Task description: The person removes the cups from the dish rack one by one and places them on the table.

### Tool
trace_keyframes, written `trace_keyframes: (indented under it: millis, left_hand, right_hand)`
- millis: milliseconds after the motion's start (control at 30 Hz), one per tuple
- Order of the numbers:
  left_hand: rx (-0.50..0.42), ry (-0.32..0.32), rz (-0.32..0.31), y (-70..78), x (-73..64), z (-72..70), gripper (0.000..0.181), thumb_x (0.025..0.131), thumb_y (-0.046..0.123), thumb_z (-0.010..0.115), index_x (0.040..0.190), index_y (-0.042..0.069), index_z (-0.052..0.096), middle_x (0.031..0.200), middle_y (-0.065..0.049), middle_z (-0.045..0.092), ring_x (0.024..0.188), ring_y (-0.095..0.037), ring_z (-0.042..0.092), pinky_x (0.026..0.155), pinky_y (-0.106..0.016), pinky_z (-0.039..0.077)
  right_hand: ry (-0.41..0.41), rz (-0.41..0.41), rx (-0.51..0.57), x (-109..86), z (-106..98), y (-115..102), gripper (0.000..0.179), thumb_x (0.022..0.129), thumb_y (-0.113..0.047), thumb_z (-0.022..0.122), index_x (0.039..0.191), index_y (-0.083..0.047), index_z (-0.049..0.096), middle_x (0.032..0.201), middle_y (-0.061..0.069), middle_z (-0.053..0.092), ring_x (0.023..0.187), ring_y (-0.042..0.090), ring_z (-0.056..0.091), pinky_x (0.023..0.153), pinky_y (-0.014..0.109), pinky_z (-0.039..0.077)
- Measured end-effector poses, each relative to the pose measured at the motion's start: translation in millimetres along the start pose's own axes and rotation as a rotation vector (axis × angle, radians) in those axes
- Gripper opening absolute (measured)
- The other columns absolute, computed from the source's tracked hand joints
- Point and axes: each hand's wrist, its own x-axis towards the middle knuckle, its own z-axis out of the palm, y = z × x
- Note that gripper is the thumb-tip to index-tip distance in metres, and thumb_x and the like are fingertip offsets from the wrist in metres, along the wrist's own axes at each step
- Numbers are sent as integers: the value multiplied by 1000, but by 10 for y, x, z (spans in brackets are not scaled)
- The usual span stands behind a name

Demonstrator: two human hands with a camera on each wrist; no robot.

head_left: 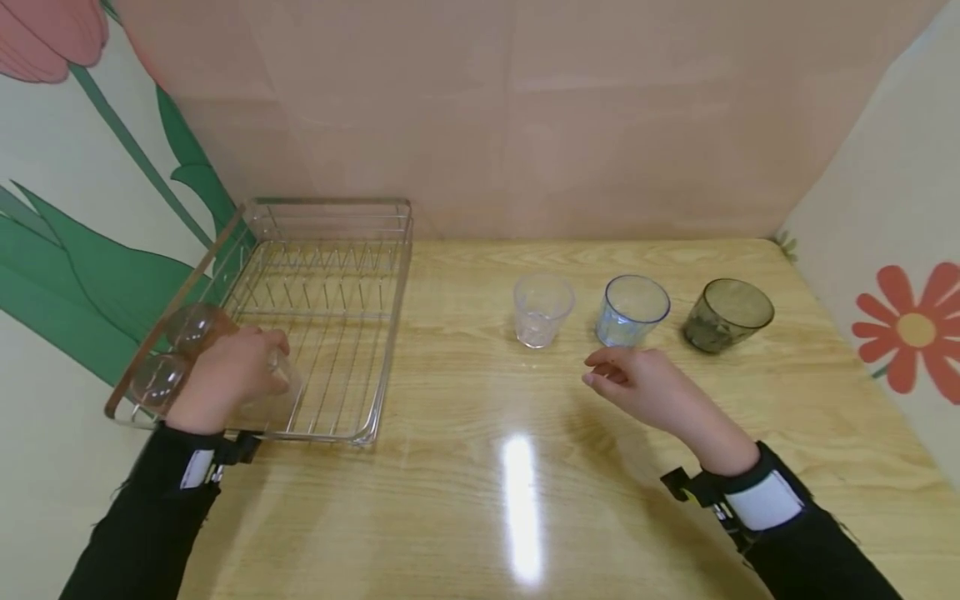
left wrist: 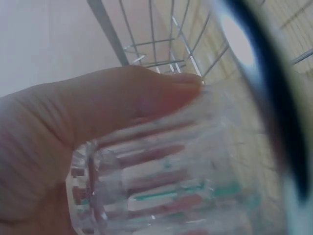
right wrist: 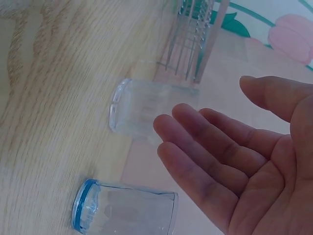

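Note:
In the wire dish rack my left hand grips a clear drinking glass, which lies tilted with its mouth toward the right. The left wrist view shows the thumb along the side of this glass, with fingers visible through its ribbed wall. My right hand hovers over the table with loosely bent fingers and nothing in them, just in front of a blue-tinted glass. Left of that glass stands a clear glass; to its right is a smoky olive glass. All three stand upright.
The metal dish rack takes up the left of the wooden table. Two rounded clear glasses, one behind and one nearer, sit along its left side. Walls stand behind and on both sides.

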Motion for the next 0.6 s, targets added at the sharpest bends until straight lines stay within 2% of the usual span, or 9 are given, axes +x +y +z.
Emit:
trace_keyframes:
  millis: [133, 300, 433, 533, 600]
  left_hand:
    - [-26, 32, 13, 37, -8, -44, 44, 72, 24, 75, 108, 3, 61, 106, -26, 61, 87, -35, 58, 67, -49, 51]
    - [-107, 79, 31, 191, -57, -218, 47, 75, 27, 75, 112, 2, 60, 115, -28, 60, 95, -40, 58, 73, -54, 50]
    - [-288, 141, 4, 345, -133, -350, 52, 81, 37, 70, 118, 4, 56, 111, -24, 59, 93, -37, 54, 71, -51, 48]
    - [-474, 177, -5, 461, -189, -423, 56, 82, 41, 68, 124, 6, 53, 119, -22, 55, 104, -38, 49, 79, -55, 46]
    - [-590, 194, 20, 542, -218, -454, 57, 82, 40, 69, 126, 7, 51, 130, -20, 51, 117, -39, 43, 88, -62, 41]
  right_hand:
    - [3, -12, 9, 11, -3, -34, 29, 92, -26, 59, 107, -2, 65, 90, 9, 73, 81, 20, 66, 70, 42, 57]
    - [25, -21, 13, 25, 18, -53, 28, 92, -26, 59, 107, -3, 65, 91, 9, 73, 82, 21, 66, 71, 44, 57]
    - [49, -43, 43, 43, 39, -70, 28, 93, -25, 58, 110, -4, 64, 98, 12, 72, 88, 24, 67, 76, 47, 57]
    - [83, -83, 84, 55, 53, -100, 29, 93, -24, 57, 112, -3, 63, 105, 15, 71, 93, 28, 66, 80, 50, 56]
    - [117, -113, 117, 67, 64, -131, 28, 93, -21, 58, 113, -3, 63, 107, 17, 70, 95, 29, 66, 82, 49, 56]
